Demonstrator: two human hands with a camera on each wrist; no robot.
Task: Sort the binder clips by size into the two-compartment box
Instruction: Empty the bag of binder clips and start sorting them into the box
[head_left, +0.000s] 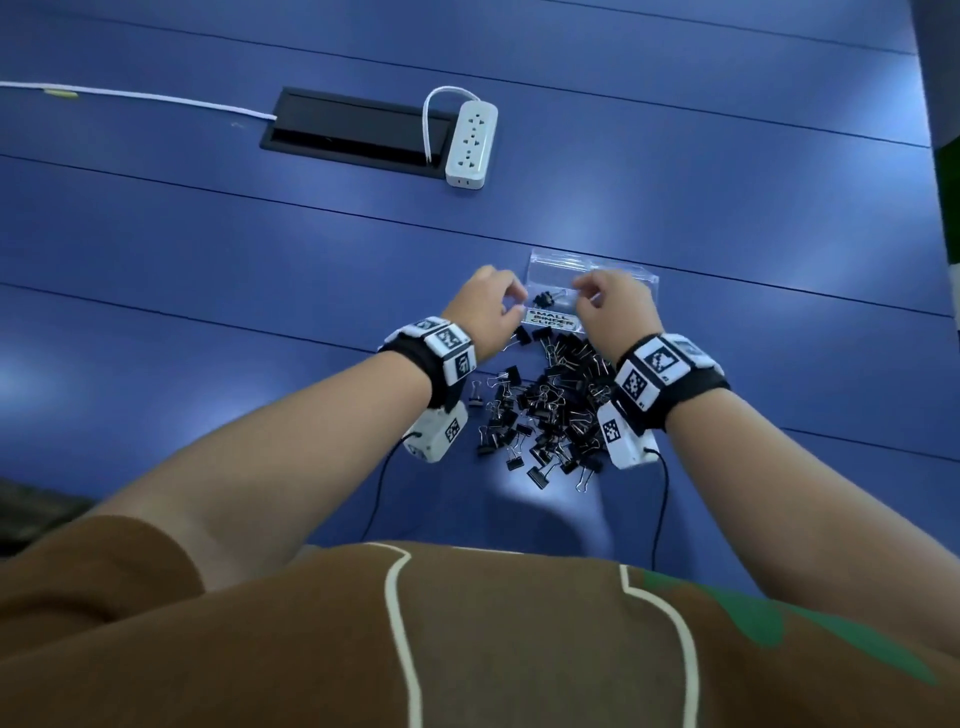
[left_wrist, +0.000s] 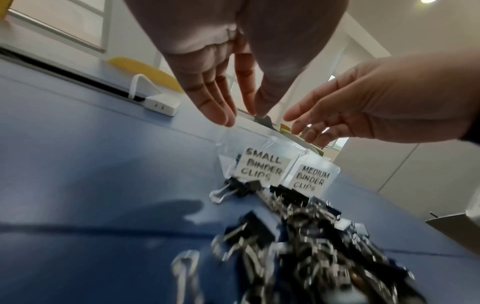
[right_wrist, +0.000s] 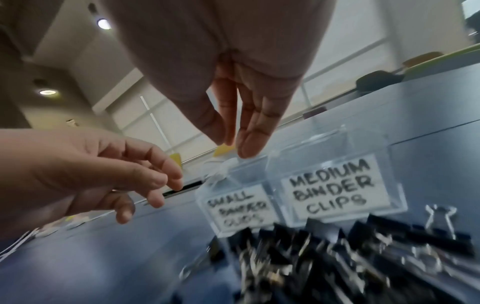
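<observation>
Two hands, the left hand (head_left: 485, 306) and right hand (head_left: 615, 306), are hovering over one clear two-compartment box (head_left: 636, 275). A pile of binder clips (head_left: 550, 410), too many to count, is lying just behind the wrists.
</observation>
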